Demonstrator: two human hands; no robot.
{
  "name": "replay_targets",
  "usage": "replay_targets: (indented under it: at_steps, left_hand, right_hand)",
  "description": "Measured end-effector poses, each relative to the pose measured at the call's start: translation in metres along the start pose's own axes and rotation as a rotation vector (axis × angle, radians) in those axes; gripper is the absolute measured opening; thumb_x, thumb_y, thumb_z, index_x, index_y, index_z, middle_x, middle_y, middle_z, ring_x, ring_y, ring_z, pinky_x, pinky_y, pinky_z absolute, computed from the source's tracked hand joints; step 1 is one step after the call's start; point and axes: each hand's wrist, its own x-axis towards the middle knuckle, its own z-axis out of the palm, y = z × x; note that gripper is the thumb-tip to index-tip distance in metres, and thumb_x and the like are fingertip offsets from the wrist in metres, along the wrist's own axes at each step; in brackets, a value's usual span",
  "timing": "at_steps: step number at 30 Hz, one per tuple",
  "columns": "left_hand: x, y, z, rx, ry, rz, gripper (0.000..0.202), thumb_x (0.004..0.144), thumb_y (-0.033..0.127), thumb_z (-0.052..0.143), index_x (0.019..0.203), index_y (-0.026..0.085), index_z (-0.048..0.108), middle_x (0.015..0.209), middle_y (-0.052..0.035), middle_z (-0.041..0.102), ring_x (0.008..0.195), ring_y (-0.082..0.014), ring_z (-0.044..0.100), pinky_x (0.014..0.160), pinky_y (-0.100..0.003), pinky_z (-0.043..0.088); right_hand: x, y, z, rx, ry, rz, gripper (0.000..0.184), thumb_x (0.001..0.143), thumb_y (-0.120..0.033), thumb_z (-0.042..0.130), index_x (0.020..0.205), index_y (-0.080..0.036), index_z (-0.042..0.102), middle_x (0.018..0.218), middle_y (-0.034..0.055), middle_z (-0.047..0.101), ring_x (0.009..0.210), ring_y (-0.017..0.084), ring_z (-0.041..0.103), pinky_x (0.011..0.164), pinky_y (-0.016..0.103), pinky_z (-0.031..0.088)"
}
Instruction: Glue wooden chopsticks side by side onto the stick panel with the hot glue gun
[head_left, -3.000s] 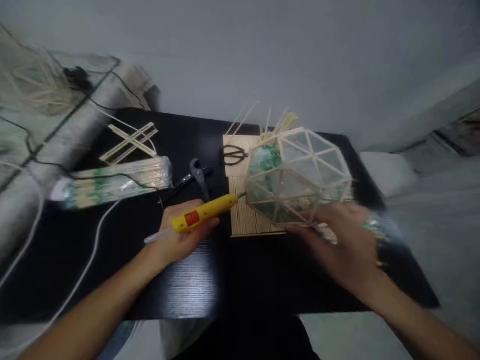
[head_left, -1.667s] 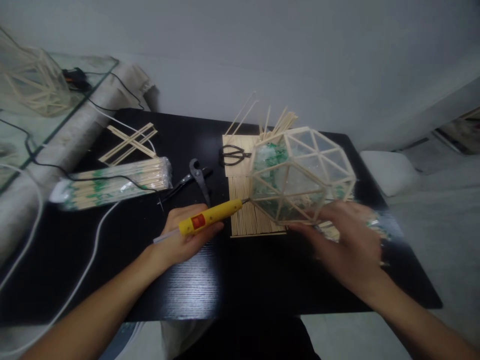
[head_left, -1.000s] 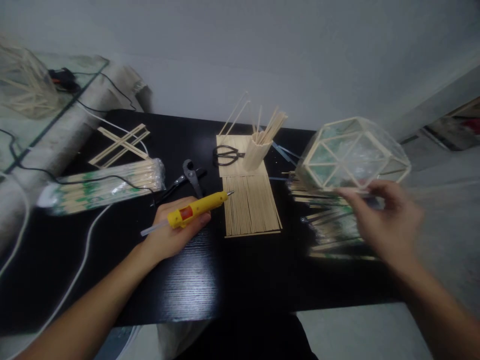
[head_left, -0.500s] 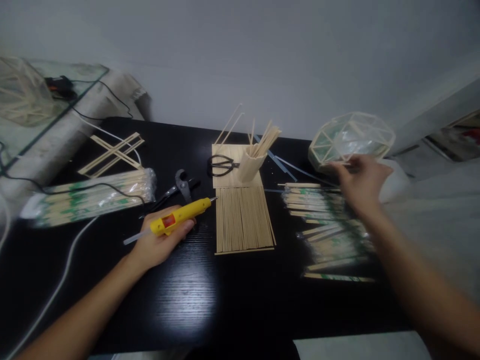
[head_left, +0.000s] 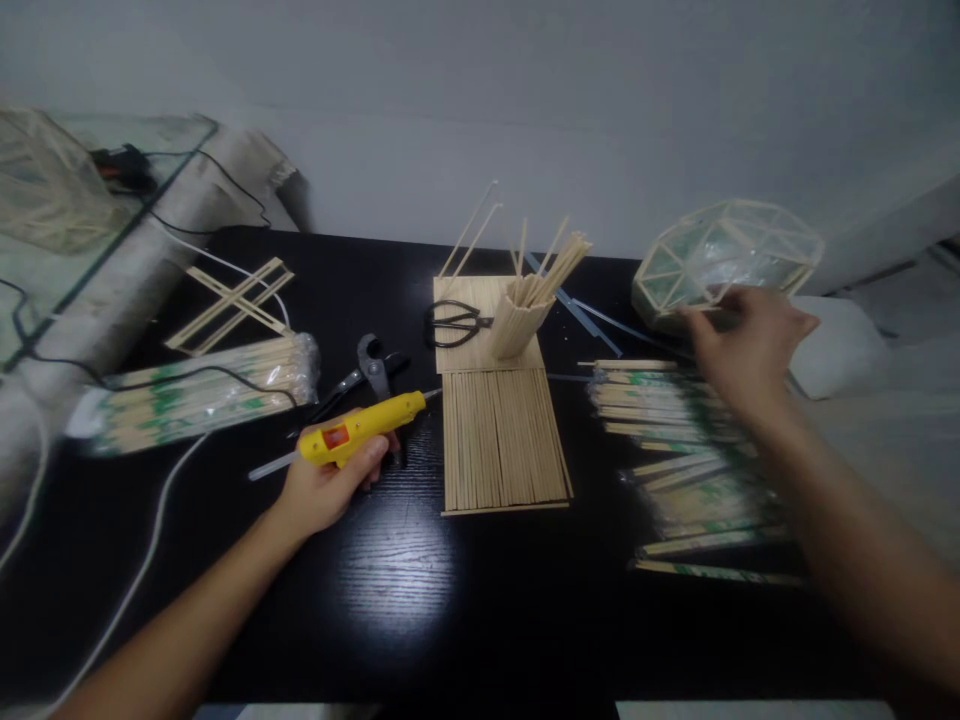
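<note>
My left hand is wrapped round a yellow hot glue gun with a clear glue stick poking out of its back. The gun's nozzle points right, close to the left edge of a flat mat of thin wooden sticks. At the far right, my right hand has its fingers closed on the near rim of a faceted frame made of pale sticks with clear panels. The fingertips are partly hidden. Behind the mat, a wooden holder full of loose sticks stands on a wooden board, beside black-handled scissors.
Pliers lie just behind the glue gun. A plastic-wrapped pack of sticks and a crossed stick frame are on the left, with cables around them. More stick packs lie beneath my right forearm. A glass-topped surface stands back left.
The view has shifted a little, so most things appear farther right. My left hand still holds the glue gun, and my right hand remains on the faceted frame.
</note>
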Motion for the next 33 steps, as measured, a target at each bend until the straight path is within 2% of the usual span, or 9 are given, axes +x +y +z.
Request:
replay_targets:
  at_steps: [7,10,12,14,17,20,24,27,33]
  left_hand:
    - [-0.004,-0.001,0.000,-0.078,0.038,-0.066,0.045,0.100,0.058,0.076,0.088,0.015,0.077,0.069,-0.0056,0.074,0.045,-0.0131,0.062,0.040,-0.021,0.053]
    - [-0.004,-0.001,-0.001,-0.094,0.026,-0.056,0.046,0.100,0.059,0.075,0.086,0.015,0.077,0.064,-0.0042,0.071,0.043,-0.0130,0.060,0.039,-0.021,0.051]
    - [-0.003,0.000,0.000,-0.098,0.014,-0.046,0.045,0.100,0.058,0.075,0.086,0.016,0.077,0.065,-0.0039,0.071,0.043,-0.0129,0.060,0.039,-0.021,0.050]
    - [-0.003,-0.001,0.000,-0.089,-0.001,-0.046,0.045,0.101,0.058,0.074,0.086,0.016,0.077,0.063,-0.0035,0.070,0.043,-0.0131,0.061,0.039,-0.021,0.050]
    - [-0.003,-0.002,0.000,-0.071,0.002,-0.062,0.043,0.102,0.056,0.073,0.086,0.016,0.077,0.065,-0.0037,0.071,0.044,-0.0133,0.061,0.040,-0.022,0.050]
    - [-0.004,-0.005,-0.002,-0.059,0.003,-0.073,0.042,0.102,0.056,0.073,0.088,0.016,0.077,0.068,-0.0043,0.072,0.046,-0.0135,0.061,0.040,-0.023,0.050]
    - [-0.001,-0.003,-0.004,-0.034,-0.019,-0.074,0.045,0.101,0.058,0.073,0.086,0.016,0.078,0.064,-0.0040,0.070,0.045,-0.0137,0.060,0.040,-0.023,0.051]
    - [0.001,0.002,-0.002,-0.033,-0.008,-0.078,0.046,0.098,0.059,0.076,0.083,0.015,0.077,0.068,-0.0046,0.072,0.045,-0.0120,0.060,0.040,-0.021,0.050]
    - [0.004,0.010,0.000,0.037,0.035,-0.147,0.043,0.092,0.057,0.079,0.081,0.015,0.077,0.066,-0.0039,0.073,0.043,-0.0112,0.058,0.039,-0.020,0.049]
  right_hand:
    - [-0.010,-0.002,-0.006,0.006,0.006,0.019,0.070,0.070,-0.039,0.100,0.126,-0.021,0.062,0.116,0.0228,0.077,0.116,0.045,0.064,0.099,0.062,0.035]
    - [-0.039,-0.023,-0.022,0.040,0.133,-0.119,0.078,0.074,-0.047,0.099,0.135,-0.018,0.060,0.139,0.0325,0.065,0.129,0.053,0.056,0.101,0.067,0.037]
    - [-0.069,-0.051,-0.039,0.148,0.139,-0.271,0.061,0.089,-0.044,0.087,0.137,-0.017,0.060,0.136,0.0289,0.066,0.129,0.048,0.060,0.106,0.065,0.041]
    - [-0.101,-0.084,-0.057,0.259,0.022,-0.388,0.043,0.100,-0.039,0.075,0.136,-0.020,0.061,0.128,0.0215,0.070,0.123,0.042,0.066,0.103,0.059,0.049]
    - [-0.143,-0.127,-0.078,0.265,-0.042,-0.481,0.040,0.097,-0.033,0.079,0.133,-0.023,0.064,0.138,0.0181,0.069,0.129,0.041,0.067,0.108,0.060,0.049]
    - [-0.167,-0.151,-0.086,0.365,-0.108,-0.504,0.034,0.097,-0.024,0.076,0.129,-0.026,0.065,0.133,0.0130,0.073,0.126,0.036,0.071,0.108,0.056,0.051]
    - [-0.188,-0.170,-0.085,0.509,-0.348,-0.624,0.020,0.103,-0.018,0.070,0.121,-0.025,0.067,0.124,0.0094,0.078,0.119,0.029,0.075,0.104,0.050,0.055]
    - [-0.202,-0.184,-0.082,0.572,-0.544,-0.753,0.024,0.106,-0.021,0.069,0.129,-0.021,0.066,0.135,0.0136,0.077,0.133,0.030,0.070,0.111,0.050,0.054]
    - [-0.222,-0.192,-0.070,0.496,-0.711,-0.891,0.057,0.108,-0.038,0.067,0.158,-0.015,0.054,0.160,0.0213,0.063,0.157,0.036,0.052,0.129,0.059,0.042]
